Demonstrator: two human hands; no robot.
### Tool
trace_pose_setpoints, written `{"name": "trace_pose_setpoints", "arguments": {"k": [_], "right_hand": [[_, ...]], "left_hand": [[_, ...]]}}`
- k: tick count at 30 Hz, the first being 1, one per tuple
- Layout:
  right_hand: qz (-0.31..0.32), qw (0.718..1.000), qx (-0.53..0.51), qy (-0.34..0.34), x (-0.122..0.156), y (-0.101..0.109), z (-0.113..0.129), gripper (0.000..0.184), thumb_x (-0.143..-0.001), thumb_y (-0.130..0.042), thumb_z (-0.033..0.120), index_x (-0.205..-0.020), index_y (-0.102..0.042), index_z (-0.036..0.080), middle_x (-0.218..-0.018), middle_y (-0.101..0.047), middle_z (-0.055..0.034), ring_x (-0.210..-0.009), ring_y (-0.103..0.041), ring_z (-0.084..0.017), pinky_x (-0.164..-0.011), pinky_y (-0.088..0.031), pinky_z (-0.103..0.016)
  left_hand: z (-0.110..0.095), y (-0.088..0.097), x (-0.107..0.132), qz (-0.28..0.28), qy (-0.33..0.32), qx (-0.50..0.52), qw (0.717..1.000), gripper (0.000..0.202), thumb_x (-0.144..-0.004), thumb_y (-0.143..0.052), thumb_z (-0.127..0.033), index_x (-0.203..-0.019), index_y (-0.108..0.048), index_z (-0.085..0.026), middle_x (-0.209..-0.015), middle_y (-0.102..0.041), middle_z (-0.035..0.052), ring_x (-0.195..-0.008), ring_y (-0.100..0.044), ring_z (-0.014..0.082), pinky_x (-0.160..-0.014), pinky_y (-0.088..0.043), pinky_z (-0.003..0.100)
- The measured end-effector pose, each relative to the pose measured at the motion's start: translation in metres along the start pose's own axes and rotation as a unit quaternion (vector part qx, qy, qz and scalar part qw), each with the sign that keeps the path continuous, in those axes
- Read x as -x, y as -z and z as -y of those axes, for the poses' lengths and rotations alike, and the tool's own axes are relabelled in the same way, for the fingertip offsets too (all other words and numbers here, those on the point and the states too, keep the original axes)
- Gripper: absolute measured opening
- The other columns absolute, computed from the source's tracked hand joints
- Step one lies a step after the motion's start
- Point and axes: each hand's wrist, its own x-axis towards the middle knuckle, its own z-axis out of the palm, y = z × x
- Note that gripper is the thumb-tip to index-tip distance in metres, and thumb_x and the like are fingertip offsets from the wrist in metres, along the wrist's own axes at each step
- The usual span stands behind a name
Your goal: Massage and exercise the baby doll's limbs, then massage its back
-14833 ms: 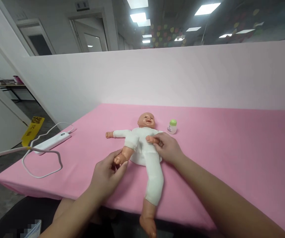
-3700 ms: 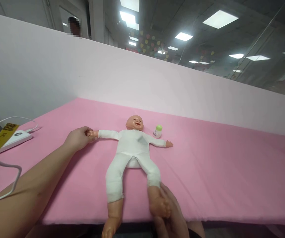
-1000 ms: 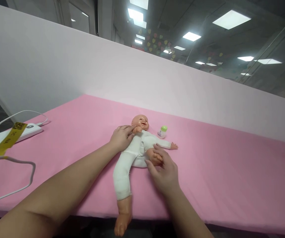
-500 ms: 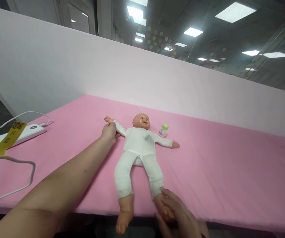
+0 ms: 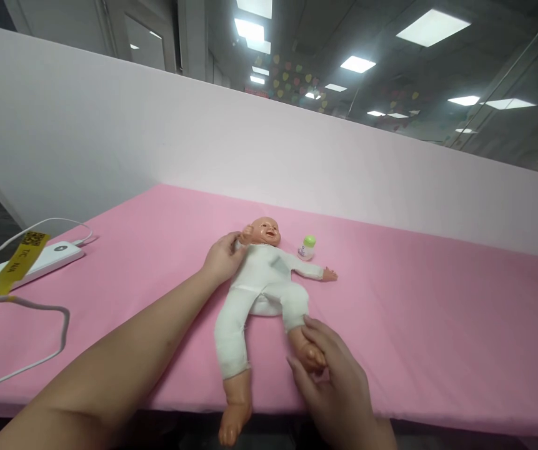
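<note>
A baby doll in a white bodysuit lies on its back on the pink tabletop, head toward the far wall. My left hand grips the doll's arm on the left side and holds it bent, its small hand up by the face. My right hand is closed around the doll's foot on the right side, the knee bent toward the body. The doll's other leg lies straight, with its foot past the table's near edge. Its other arm is stretched out to the right.
A small white bottle with a green cap stands just right of the doll's head. A white power strip with a yellow tag and a white cable lies at the table's left end. A pale partition backs the table.
In the last half second the doll's left-side arm went from stretched out to bent at its face, and my right hand pushed the foot up, bending the leg.
</note>
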Motion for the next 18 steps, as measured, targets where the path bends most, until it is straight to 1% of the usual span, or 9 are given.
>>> {"name": "trace_pose_setpoints", "arguments": {"k": [2,4,6,8,11,14,16,18], "right_hand": [[-0.005,1.0,-0.008,-0.002,-0.017,-0.009,0.0,0.034,-0.095,-0.067,0.03,-0.127,-0.066,0.02,-0.129,-0.071,-0.014,-0.117,-0.072,-0.029,-0.097,-0.065,-0.041],[-0.002,1.0,-0.018,-0.004,-0.033,-0.021,-0.004,0.035,-0.095,-0.067,0.029,-0.129,-0.065,0.02,-0.133,-0.068,-0.0149,-0.122,-0.069,-0.03,-0.101,-0.063,-0.043],[0.012,1.0,-0.025,-0.009,-0.046,-0.035,-0.009,0.036,-0.096,-0.065,0.027,-0.131,-0.063,0.021,-0.139,-0.065,-0.0157,-0.127,-0.066,-0.031,-0.103,-0.061,-0.046],[0.031,0.999,-0.024,-0.018,-0.055,-0.048,-0.014,0.037,-0.096,-0.063,0.025,-0.133,-0.062,0.022,-0.145,-0.06,-0.0164,-0.132,-0.062,-0.033,-0.104,-0.061,-0.049],[0.05,0.998,-0.026,-0.035,-0.06,-0.062,-0.018,0.04,-0.096,-0.061,0.023,-0.135,-0.06,0.023,-0.151,-0.055,-0.0165,-0.138,-0.058,-0.035,-0.105,-0.059,-0.053],[0.04,0.997,-0.047,-0.035,-0.057,-0.063,-0.017,0.041,-0.095,-0.063,0.023,-0.136,-0.06,0.024,-0.157,-0.05,-0.0152,-0.14,-0.057,-0.034,-0.107,-0.058,-0.052],[0.013,0.998,-0.063,-0.022,-0.052,-0.056,-0.014,0.041,-0.094,-0.064,0.023,-0.135,-0.061,0.025,-0.158,-0.05,-0.0146,-0.14,-0.057,-0.033,-0.109,-0.057,-0.051],[-0.018,0.997,-0.069,-0.007,-0.045,-0.046,-0.009,0.04,-0.093,-0.065,0.024,-0.133,-0.061,0.024,-0.154,-0.054,-0.0147,-0.139,-0.058,-0.032,-0.108,-0.058,-0.049]], "left_hand": [[-0.008,-0.001,0.005,0.027,-0.068,-0.067,0.995,0.042,-0.094,-0.063,-0.041,-0.134,-0.067,-0.029,-0.126,-0.072,0.0076,-0.114,-0.066,0.0293,-0.101,-0.051,0.044],[-0.011,-0.003,0.007,0.042,-0.108,-0.11,0.987,0.044,-0.092,-0.063,-0.033,-0.136,-0.068,-0.03,-0.13,-0.07,0.0064,-0.124,-0.061,0.03,-0.109,-0.047,0.046],[-0.012,-0.004,0.009,0.049,-0.124,-0.13,0.983,0.045,-0.092,-0.062,-0.029,-0.137,-0.067,-0.031,-0.131,-0.07,0.0054,-0.126,-0.06,0.0293,-0.11,-0.047,0.046],[-0.01,-0.005,0.009,0.054,-0.133,-0.139,0.98,0.047,-0.092,-0.062,-0.028,-0.138,-0.067,-0.03,-0.133,-0.069,0.0054,-0.128,-0.059,0.0291,-0.112,-0.047,0.046],[-0.008,-0.005,0.009,0.061,-0.144,-0.144,0.977,0.049,-0.091,-0.064,-0.03,-0.141,-0.065,-0.029,-0.137,-0.068,0.0056,-0.13,-0.057,0.0298,-0.114,-0.045,0.047],[-0.007,-0.005,0.009,0.06,-0.141,-0.135,0.979,0.046,-0.093,-0.064,-0.034,-0.139,-0.066,-0.029,-0.135,-0.069,0.006,-0.13,-0.057,0.0301,-0.113,-0.045,0.047],[-0.007,-0.005,0.008,0.058,-0.129,-0.122,0.982,0.043,-0.094,-0.064,-0.038,-0.136,-0.068,-0.029,-0.132,-0.07,0.0064,-0.128,-0.059,0.0301,-0.111,-0.046,0.046],[-0.005,-0.005,0.006,0.049,-0.104,-0.101,0.988,0.041,-0.094,-0.064,-0.043,-0.133,-0.07,-0.028,-0.13,-0.071,0.0076,-0.124,-0.061,0.0302,-0.108,-0.047,0.046]]}}
